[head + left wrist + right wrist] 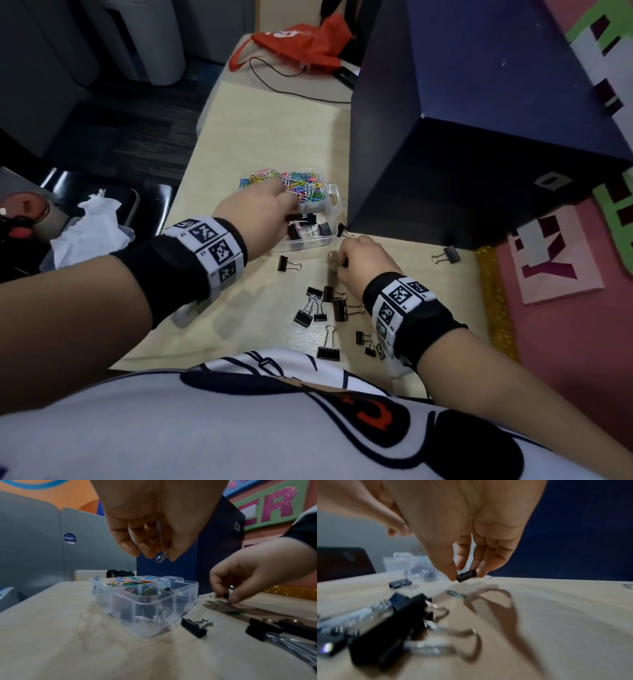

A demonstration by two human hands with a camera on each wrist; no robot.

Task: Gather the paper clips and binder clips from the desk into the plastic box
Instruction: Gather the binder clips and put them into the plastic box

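Plainly, the job was mid-way. The box [308, 240], clear plastic with dividers, sat on the desk [246, 144] against a blue panel [428, 137]; its far compartments were heaped with coloured paper clips [298, 186], and a few binder clips [308, 231] lay in the near one.

The left hand [257, 214] hung over the box with fingers curled together, pinching a black clip [303, 217] in the head view; the left wrist view showed a wire loop [161, 559] poking out below the fingertips [150, 550]. The right hand [359, 262] was low beside the box, thumb and fingers clamped on a small binder clip [466, 576] just off the desk.

More binder clips lay loose: one alone [288, 264] just in front of the box, a tangled cluster [322, 306] near the right wrist, one larger [329, 347] near the desk edge, one [447, 255] well apart by the panel. A single green paper clip [455, 594] lay under the right hand.

These should be light and stiff, the painted steel bodies slick, the wire handles free to swing. I would judge the black body the surest hold, pinched across its flat sides; taken by a handle, a clip would dangle and might snag its neighbours, as the cluster's crossed loops suggest. The flat paper clip would need a fingernail or a slide to lift. Nothing here looked fragile; a drop into the box would do.
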